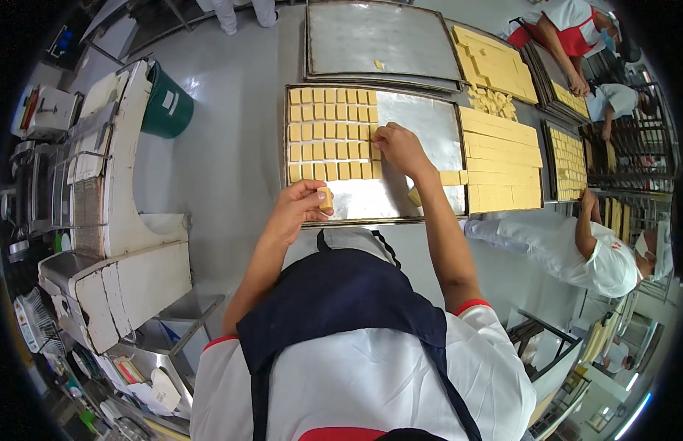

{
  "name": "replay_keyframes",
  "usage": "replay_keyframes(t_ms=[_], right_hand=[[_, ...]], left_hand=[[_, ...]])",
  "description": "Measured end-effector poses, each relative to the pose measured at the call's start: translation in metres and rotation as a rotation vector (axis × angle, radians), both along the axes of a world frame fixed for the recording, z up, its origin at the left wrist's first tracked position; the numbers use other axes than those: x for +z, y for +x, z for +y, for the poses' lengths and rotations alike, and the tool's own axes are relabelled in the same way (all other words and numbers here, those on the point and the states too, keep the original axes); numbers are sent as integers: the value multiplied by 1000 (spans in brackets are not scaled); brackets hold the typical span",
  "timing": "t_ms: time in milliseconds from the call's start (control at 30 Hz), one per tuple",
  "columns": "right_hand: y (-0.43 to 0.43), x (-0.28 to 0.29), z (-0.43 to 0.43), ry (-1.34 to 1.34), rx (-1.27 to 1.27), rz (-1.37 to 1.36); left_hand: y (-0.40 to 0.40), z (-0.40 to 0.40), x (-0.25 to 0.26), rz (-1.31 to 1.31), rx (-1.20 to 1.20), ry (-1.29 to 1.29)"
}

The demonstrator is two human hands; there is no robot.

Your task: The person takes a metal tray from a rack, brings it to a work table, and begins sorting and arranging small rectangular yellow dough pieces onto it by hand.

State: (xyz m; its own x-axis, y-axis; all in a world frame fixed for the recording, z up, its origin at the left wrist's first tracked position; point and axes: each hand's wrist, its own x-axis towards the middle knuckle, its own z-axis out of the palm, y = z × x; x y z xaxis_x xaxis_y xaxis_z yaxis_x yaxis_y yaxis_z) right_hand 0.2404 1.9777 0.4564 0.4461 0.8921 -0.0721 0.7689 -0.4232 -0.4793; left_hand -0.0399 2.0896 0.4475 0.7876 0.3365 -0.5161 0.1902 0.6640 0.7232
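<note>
A metal baking tray (369, 204) lies in front of me, with rows of small yellow dough pieces (330, 130) over its left part. Near its front left corner, my left hand (303, 205) holds one dough piece (325, 198) between thumb and fingers. My right hand (396, 146) is at the right end of the rows, its fingertips at a dough piece; whether they grip it is hidden. Further dough pieces (450, 177) lie near my right forearm, partly covered by it. Cut dough strips (501, 160) lie side by side right of the tray.
Behind the tray stands another metal tray (380, 38) with a small scrap. Dough sheets (493, 66) and a pile of dough scraps (493, 103) lie at the back right. Co-workers (567, 248) stand around trays on the right. A green bin (168, 105) and a white machine (126, 270) stand left.
</note>
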Motion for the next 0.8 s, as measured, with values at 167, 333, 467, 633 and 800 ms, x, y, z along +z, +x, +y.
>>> replay_keyframes(t_ms=[167, 333, 467, 633, 800], right_hand=[[0, -4, -1, 32, 20, -3], [-8, 9, -20, 39, 20, 47], [-6, 24, -40, -16, 71, 234], [25, 53, -75, 18, -43, 614], [97, 72, -97, 198, -327, 405]], left_hand=[[4, -4, -3, -5, 19, 1], [3, -2, -4, -10, 26, 9], [4, -3, 0, -13, 35, 2], [9, -7, 1, -12, 25, 2], [18, -14, 1, 3, 6, 8]])
